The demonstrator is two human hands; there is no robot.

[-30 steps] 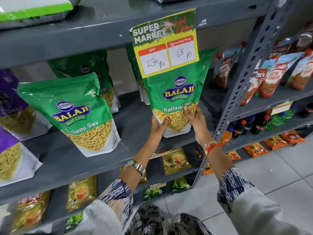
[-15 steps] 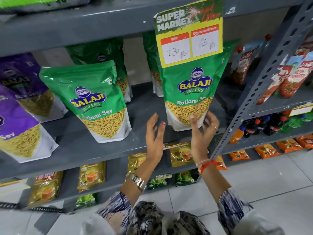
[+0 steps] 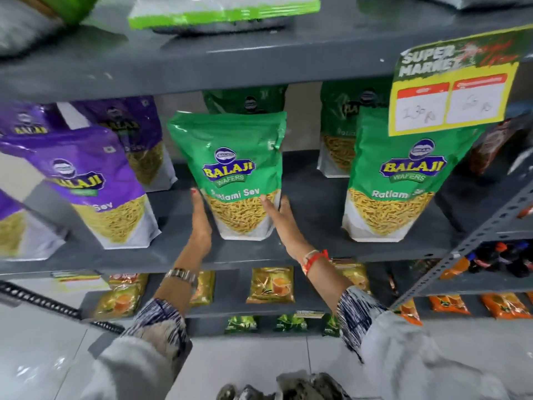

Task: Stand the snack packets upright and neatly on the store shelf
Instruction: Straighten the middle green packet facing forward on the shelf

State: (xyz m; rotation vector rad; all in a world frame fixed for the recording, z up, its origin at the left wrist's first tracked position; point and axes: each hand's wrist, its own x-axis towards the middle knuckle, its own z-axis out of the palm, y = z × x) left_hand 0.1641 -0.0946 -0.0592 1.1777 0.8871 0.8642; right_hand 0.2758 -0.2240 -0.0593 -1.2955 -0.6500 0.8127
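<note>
While both hands bracket the middle green packet (image 3: 235,174), the step in hand looks like straightening it on the shelf (image 3: 311,243). The packet stands near the shelf's front edge, between a purple packet (image 3: 95,186) to its left and another green packet (image 3: 403,180) under the price card (image 3: 452,93) to its right, well apart from both. It leans a little, top toward the left (the wide lens may exaggerate this). The left hand (image 3: 200,223) lies flat and open against the packet's lower left edge, fingers pointing up; the right hand (image 3: 281,217) does the same on the lower right, one fingertip over the front panel. Neither hand is closed around it: they press from the two sides. The next move probably calls for squaring the base and tipping the top upright, then letting go gently so it doesn't topple.
</note>
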